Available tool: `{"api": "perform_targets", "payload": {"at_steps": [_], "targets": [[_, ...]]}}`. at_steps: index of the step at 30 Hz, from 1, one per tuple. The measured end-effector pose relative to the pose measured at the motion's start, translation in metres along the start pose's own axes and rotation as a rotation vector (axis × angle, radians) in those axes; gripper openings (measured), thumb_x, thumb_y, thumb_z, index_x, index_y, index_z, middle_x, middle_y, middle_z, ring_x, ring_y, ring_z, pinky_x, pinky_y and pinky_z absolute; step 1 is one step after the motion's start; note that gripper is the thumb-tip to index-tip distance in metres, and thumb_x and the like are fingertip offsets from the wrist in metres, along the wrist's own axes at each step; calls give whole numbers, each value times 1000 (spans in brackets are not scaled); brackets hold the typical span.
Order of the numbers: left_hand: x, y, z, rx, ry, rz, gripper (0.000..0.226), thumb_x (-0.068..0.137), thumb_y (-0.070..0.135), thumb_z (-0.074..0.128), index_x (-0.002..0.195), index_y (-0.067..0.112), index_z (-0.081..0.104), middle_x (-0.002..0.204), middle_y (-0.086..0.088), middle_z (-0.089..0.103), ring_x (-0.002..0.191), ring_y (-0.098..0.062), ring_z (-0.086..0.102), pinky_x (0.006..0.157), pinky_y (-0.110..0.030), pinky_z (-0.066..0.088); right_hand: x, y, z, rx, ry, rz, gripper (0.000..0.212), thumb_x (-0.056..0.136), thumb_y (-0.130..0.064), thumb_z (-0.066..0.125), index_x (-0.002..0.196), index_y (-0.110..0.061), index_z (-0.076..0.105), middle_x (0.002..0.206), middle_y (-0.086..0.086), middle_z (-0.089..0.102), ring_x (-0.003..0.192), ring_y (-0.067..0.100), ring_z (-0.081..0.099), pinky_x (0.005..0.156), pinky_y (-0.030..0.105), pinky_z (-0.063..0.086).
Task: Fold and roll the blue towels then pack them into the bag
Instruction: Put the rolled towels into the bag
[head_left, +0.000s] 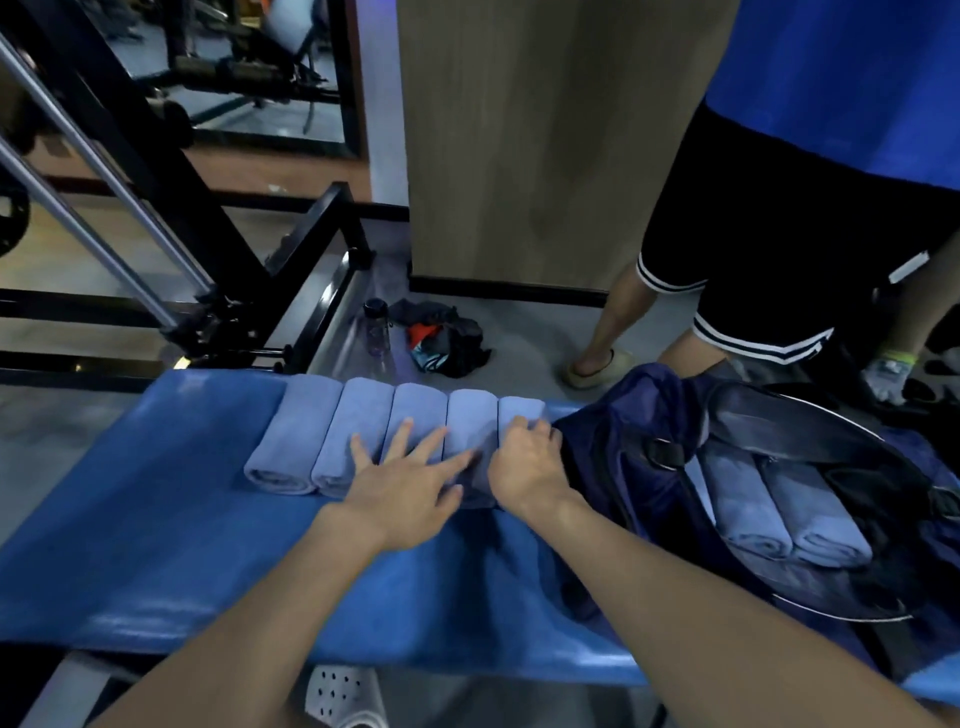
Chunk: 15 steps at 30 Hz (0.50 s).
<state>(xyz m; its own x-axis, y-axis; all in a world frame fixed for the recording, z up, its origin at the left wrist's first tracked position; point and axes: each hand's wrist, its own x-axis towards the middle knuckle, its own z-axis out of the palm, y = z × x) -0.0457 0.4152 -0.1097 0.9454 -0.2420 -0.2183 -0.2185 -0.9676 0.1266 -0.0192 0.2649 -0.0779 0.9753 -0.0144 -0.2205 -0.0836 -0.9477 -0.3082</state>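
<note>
- Five rolled blue towels (363, 415) lie side by side in a row on a blue bench (156, 519).
- The rolls touch each other, and their ends point at the person.
- The left hand (410, 488) lies flat on top of the middle rolls. Its fingers are straight and spread wide, so it presses but does not grab.
- The right hand (524, 467) is on the fifth roll (519, 408), the one next to the bag. Its fingers are curled over the top of this roll and hold it.
- A dark blue bag (623, 441) sits on the right end of the bench, just beside the fifth roll. It is open.
- Two more rolled towels (743, 499) lie side by side inside the bag.
- On the floor behind the bench stand a water bottle (376, 327) and a small pile of clothes (447, 338).
- Another person (779, 234) in a blue shirt and black shorts stands behind the bag, near a wooden post (519, 130).
</note>
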Motion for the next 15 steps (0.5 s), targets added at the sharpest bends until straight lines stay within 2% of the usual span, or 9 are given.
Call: {"api": "perform_targets", "payload": {"at_steps": [5,15], "targets": [[0,-11,10,39,11,12,52,101,58,22,149,59,2,166,11,-2,153,-25,-12,109,-76,2,12,-2,16,22,5,59,40,90,-3,50,128,-9,39,138,16,31,122,36,39,100,37,37],[-16,-44,10,86,10,-52,52,100,61,18,148,60,-3,166,13,-5,153,-24,-13,111,-70,6,13,-21,34,16,25,-28,43,91,-14,51,132,-13,40,141,11,29,117,36,38,99,42,39]]}}
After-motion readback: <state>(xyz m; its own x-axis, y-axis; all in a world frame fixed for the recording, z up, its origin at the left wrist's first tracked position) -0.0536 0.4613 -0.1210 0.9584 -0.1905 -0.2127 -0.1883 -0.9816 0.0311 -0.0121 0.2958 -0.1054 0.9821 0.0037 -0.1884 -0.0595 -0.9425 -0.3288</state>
